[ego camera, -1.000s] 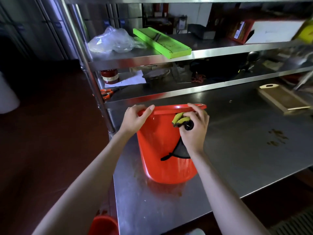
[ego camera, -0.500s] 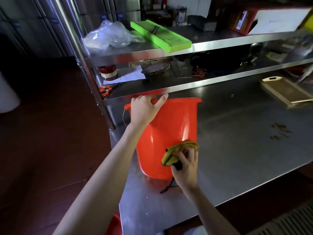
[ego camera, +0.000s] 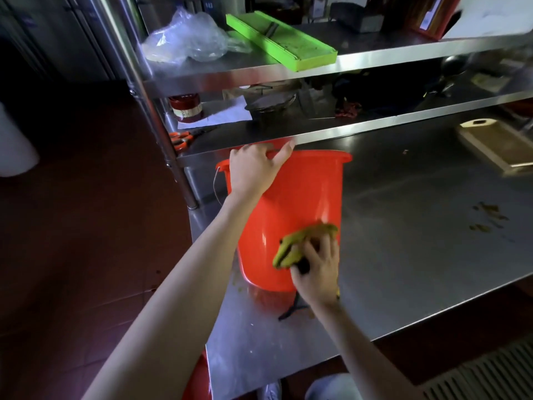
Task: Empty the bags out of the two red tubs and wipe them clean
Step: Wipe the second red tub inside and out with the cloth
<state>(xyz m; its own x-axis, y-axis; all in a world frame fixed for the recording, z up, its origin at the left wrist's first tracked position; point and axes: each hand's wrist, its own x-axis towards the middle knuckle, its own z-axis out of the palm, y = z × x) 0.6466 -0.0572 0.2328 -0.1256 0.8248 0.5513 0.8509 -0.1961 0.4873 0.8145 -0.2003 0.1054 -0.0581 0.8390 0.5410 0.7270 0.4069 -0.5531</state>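
Note:
A red tub (ego camera: 291,203) stands on the steel table (ego camera: 403,241), tipped slightly away from me. My left hand (ego camera: 255,170) grips its near rim, fingers hooked over the edge. My right hand (ego camera: 317,268) clutches a yellow-green cloth (ego camera: 300,243) with a black strap and presses it against the tub's lower outer wall. A second red tub (ego camera: 199,379) shows partly below the table's left edge. The inside of the tub on the table is hidden.
Steel shelves rise behind the tub, the lower shelf (ego camera: 317,137) just above its rim. A clear plastic bag (ego camera: 187,39) and a green tray (ego camera: 282,39) lie on the upper shelf. A wooden board (ego camera: 496,145) lies far right. Brown stains (ego camera: 487,217) mark the table.
My right hand slid the cloth from the tub's rim down to its lower wall. My left hand shifted right along the rim, and the tub tilted away.

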